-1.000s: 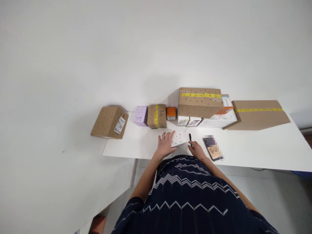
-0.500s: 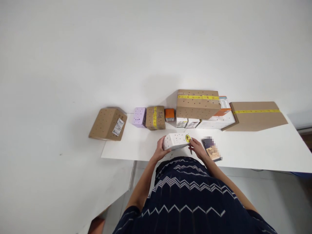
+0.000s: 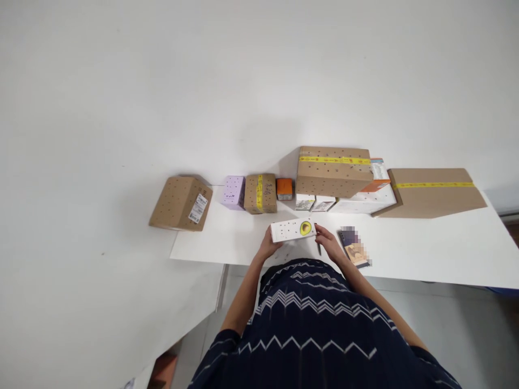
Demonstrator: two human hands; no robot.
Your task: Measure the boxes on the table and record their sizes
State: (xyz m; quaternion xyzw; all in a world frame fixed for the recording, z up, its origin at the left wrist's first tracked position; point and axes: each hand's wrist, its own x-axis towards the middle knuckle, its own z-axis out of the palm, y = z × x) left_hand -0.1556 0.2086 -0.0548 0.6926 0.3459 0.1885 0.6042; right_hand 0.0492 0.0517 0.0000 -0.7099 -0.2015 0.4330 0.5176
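A white box (image 3: 288,230) with an avocado picture and scattered dark dots is held between my two hands, close to my body over the white table (image 3: 227,240). My left hand (image 3: 268,246) is closed on its left end. At the right end, beside the avocado picture, my right hand (image 3: 327,242) grips it with the fingers. A thin dark pen-like stick (image 3: 319,249) shows just under the right hand; whether that hand holds it I cannot tell. To the right of this hand lies a dark notebook-like item (image 3: 352,246), partly blurred out.
Along the table's back stand a labelled cardboard box (image 3: 174,202), a purple box (image 3: 233,192), a taped brown box (image 3: 253,197) and a small orange box (image 3: 284,186). A large carton (image 3: 330,181) rests on white boxes (image 3: 322,203). Farther right is a long carton (image 3: 438,197).
The white box has been tilted in my hands, so the face with the avocado picture now turns up toward me. The camera view has shifted slightly.
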